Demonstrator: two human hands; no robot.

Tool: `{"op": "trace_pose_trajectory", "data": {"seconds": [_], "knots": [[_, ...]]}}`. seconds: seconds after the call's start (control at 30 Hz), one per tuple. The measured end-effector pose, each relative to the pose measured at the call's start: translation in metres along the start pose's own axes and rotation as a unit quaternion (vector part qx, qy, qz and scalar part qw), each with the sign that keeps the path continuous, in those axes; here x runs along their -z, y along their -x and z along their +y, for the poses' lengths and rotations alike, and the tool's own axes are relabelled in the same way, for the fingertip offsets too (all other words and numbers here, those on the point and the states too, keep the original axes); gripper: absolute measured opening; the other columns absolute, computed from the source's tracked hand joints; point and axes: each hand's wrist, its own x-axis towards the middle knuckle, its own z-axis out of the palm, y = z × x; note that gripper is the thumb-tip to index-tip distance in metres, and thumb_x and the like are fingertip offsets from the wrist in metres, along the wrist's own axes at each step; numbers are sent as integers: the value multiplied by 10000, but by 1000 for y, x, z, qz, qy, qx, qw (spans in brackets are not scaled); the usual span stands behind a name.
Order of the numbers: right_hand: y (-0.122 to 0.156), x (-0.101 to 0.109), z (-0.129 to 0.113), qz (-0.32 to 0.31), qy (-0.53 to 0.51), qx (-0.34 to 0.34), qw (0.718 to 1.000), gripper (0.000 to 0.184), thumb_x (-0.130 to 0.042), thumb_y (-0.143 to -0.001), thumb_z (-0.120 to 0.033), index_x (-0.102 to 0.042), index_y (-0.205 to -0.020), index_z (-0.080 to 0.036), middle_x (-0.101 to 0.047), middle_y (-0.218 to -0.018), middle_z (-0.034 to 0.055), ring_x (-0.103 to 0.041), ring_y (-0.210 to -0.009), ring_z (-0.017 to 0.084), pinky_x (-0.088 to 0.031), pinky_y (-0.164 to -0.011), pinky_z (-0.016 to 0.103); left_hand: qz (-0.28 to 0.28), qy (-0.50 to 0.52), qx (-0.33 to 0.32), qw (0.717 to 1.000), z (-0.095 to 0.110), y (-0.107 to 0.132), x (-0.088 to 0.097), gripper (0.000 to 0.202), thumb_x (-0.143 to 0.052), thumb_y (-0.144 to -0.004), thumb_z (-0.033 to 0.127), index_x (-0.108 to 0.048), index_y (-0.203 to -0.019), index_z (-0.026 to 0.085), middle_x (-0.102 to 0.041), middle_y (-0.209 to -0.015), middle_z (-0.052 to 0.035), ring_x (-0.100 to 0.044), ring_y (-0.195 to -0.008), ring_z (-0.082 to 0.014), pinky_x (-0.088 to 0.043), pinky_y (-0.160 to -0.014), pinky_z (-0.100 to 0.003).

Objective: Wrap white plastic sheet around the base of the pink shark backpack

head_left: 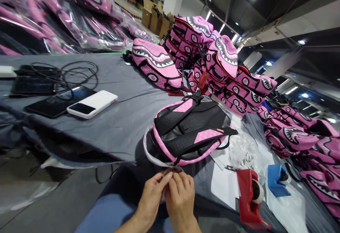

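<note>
A pink and black backpack (195,128) lies on the grey-covered table with its shoulder straps facing up. Along its near left edge curves a whitish, translucent band (151,157), possibly thin plastic wrap; I cannot tell exactly. At the near edge, my left hand (152,194) pinches the gathered end of this band between thumb and fingers. Beside it, almost touching, my right hand (180,194) has its fingers closed on the same end. My fingers partly hide the gathered piece.
Pink shark-face backpacks (223,57) are piled behind, with more at right. Plastic-wrapped ones (87,16) lie at far left. A white power bank (92,104), dark tablet (57,102) and black cable (79,73) sit left. Red (247,197) and blue (277,179) tape dispensers stand right, near papers (224,183).
</note>
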Motion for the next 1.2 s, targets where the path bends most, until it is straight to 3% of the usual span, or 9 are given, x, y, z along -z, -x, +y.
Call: {"op": "trace_pose_trajectory", "data": {"seconds": [0.17,0.3,0.47,0.57,0.7,0.8,0.9,1.1,1.2], "knots": [[4,5,-1,18,-53,-35,998,196,-455,-965,-72,-591,-1039,-192,-753,-994,70,-707,-943,216,-481,-843,384,44,-26,-24,998,-6,-10,-1,425,-890,-356,443,-741,-650,174,-745,-722,-65,-671,-743,-237,-540,-720,-324],[2,6,5,68,-41,-60,995,222,-505,-974,-76,-579,-1161,-169,-727,-1057,106,-665,-1022,224,-485,-895,380,68,-52,-47,995,-7,-19,-3,347,-812,-400,347,-755,-693,171,-742,-725,-57,-667,-749,-229,-536,-711,-311],[-3,-15,9,68,31,-137,988,153,-460,-1042,-224,-605,-1050,-174,-651,-838,69,-570,-767,221,-432,-686,354,97,-112,-90,985,-5,-22,-2,335,-813,-396,375,-717,-648,177,-680,-634,-24,-623,-694,-207,-518,-696,-299],[-4,-25,11,92,42,-119,988,139,-485,-1029,-180,-598,-949,-196,-604,-771,33,-526,-714,192,-387,-665,328,105,-165,-120,973,-2,-17,2,342,-834,-418,457,-676,-549,182,-618,-554,-8,-546,-613,-173,-457,-612,-268],[-5,-22,9,92,60,-79,991,146,-516,-989,-105,-599,-927,-208,-596,-812,31,-528,-736,174,-368,-686,327,85,-223,-151,959,5,-9,5,370,-833,-444,533,-701,-536,200,-676,-612,-28,-585,-673,-205,-474,-675,-274],[-4,-11,6,11,43,-46,998,112,-539,-933,-150,-608,-1014,-184,-613,-907,77,-540,-815,215,-392,-722,361,81,-244,-155,954,11,-4,2,381,-833,-435,564,-716,-539,216,-696,-621,-34,-626,-702,-241,-503,-698,-293],[-3,-4,3,-53,19,-43,997,264,-539,-882,-292,-618,-1075,-131,-615,-1003,137,-531,-925,282,-410,-784,430,74,-235,-126,961,15,-1,-2,412,-839,-424,580,-729,-550,204,-710,-627,-50,-645,-691,-254,-523,-646,-303],[-11,-7,5,32,27,-55,998,226,-450,-1035,-216,-596,-864,-198,-615,-819,41,-515,-775,200,-336,-693,363,60,-215,-111,969,23,5,3,450,-907,-417,516,-796,-700,184,-774,-762,-84,-709,-851,-294,-579,-823,-342],[-16,-7,7,46,11,-67,997,252,-467,-1042,-172,-577,-818,-204,-610,-755,6,-514,-732,174,-322,-692,352,95,-197,-123,968,23,7,14,502,-904,-393,552,-797,-736,200,-790,-849,-66,-707,-891,-260,-562,-884,-302]]}}
